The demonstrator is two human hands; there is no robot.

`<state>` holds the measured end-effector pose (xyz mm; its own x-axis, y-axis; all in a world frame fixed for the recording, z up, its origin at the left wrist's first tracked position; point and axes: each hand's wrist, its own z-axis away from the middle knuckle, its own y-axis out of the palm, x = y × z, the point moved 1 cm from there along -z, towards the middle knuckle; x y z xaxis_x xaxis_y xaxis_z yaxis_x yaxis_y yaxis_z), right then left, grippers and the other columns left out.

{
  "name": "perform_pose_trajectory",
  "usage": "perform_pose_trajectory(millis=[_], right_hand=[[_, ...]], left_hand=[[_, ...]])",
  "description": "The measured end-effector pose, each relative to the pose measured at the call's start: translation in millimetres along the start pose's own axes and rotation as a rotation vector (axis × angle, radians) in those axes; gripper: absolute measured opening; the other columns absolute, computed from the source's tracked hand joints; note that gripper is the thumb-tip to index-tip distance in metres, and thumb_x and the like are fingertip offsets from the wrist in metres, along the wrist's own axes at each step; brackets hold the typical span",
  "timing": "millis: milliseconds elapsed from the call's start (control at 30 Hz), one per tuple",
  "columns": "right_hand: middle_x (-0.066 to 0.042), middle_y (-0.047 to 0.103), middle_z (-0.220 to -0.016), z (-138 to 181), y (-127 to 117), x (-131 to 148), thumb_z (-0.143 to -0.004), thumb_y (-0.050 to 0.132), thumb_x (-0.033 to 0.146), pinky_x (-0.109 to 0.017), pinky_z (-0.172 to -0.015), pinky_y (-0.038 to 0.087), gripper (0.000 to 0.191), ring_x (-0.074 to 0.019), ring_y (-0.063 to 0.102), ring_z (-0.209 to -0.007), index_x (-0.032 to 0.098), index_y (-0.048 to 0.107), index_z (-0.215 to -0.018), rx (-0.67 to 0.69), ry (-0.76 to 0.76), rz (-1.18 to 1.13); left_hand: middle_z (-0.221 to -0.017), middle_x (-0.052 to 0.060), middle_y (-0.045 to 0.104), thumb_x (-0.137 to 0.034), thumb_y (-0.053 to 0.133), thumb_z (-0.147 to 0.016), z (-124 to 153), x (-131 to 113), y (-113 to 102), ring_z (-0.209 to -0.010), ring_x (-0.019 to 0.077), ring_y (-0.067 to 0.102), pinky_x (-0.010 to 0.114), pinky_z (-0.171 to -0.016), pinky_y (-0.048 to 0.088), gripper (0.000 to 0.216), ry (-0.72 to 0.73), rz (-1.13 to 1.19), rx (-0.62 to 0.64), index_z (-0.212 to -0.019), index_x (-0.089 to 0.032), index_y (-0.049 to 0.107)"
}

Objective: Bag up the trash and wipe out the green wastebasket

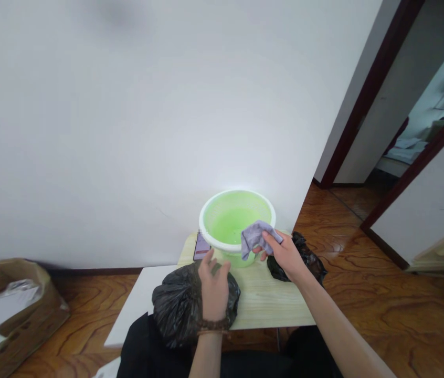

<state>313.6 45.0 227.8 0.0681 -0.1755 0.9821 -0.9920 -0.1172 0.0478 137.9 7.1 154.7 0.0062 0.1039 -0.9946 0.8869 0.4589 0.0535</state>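
Note:
A small lavender cloth (254,236) hangs from my right hand (282,252), pinched between thumb and fingers. It is by the front right rim of a green plastic basin (210,239) with a white rim, which stands on a light wooden table. Water appears to lie in the basin. Over a full black plastic bag (175,302) is my left hand (213,289), its fingers apart and holding nothing. I cannot tell whether that hand touches the bag. A second black plastic bag (312,262) is at the table's right side, partly behind my right hand.
A phone (201,247) lies left of the basin on the table (269,302). At the left, a cardboard box (44,310) holding papers stands on the wood floor. A white wall (159,131) rises behind the table, and a doorway lies to the right.

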Motion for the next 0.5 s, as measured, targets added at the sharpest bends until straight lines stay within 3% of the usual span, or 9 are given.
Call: perform_pose_trajectory(millis=[67, 133, 267, 500], right_hand=[[-0.005, 0.064, -0.075, 10.2, 3.7, 7.4, -0.082, 0.051, 0.045, -0.025, -0.046, 0.048, 0.034, -0.0161, 0.061, -0.061, 0.015, 0.061, -0.095, 0.099, 0.020, 0.023], [-0.004, 0.063, -0.070, 16.0, 5.1, 13.3, -0.082, 0.052, 0.044, -0.024, -0.045, 0.047, 0.033, -0.0152, 0.060, -0.059, 0.015, 0.061, -0.094, 0.165, 0.029, 0.066], [-0.002, 0.062, -0.067, 19.5, 4.3, 18.5, -0.083, 0.050, 0.042, -0.022, -0.044, 0.044, 0.031, -0.0116, 0.056, -0.053, 0.015, 0.061, -0.091, 0.195, 0.043, 0.144], [0.000, 0.059, -0.066, 26.6, 2.8, 16.9, -0.084, 0.049, 0.040, -0.022, -0.048, 0.043, 0.027, -0.0099, 0.053, -0.053, 0.016, 0.060, -0.086, 0.274, 0.047, 0.240]], left_hand=[[-0.123, 0.009, 0.048, -0.040, 0.051, -0.083, 14.6, -14.3, -0.4, -0.114, 0.0206, 0.046, 0.037, -0.097, 0.037, 0.039, 0.016, 0.051, 0.174, -0.117, -0.022, 0.047], [-0.118, 0.009, 0.051, -0.041, 0.049, -0.084, 24.5, -27.2, 1.0, -0.112, 0.0200, 0.048, 0.036, -0.094, 0.039, 0.039, 0.027, 0.068, 0.257, -0.118, -0.021, 0.047], [-0.113, 0.009, 0.055, -0.041, 0.053, -0.081, 33.0, -37.3, 6.4, -0.108, 0.0193, 0.051, 0.033, -0.090, 0.041, 0.041, 0.035, 0.042, 0.294, -0.117, -0.020, 0.047], [-0.100, 0.009, 0.061, -0.039, 0.061, -0.075, 35.1, -14.8, 14.4, -0.095, 0.0183, 0.056, 0.031, -0.082, 0.044, 0.035, -0.002, 0.014, 0.282, -0.100, -0.016, 0.054]])
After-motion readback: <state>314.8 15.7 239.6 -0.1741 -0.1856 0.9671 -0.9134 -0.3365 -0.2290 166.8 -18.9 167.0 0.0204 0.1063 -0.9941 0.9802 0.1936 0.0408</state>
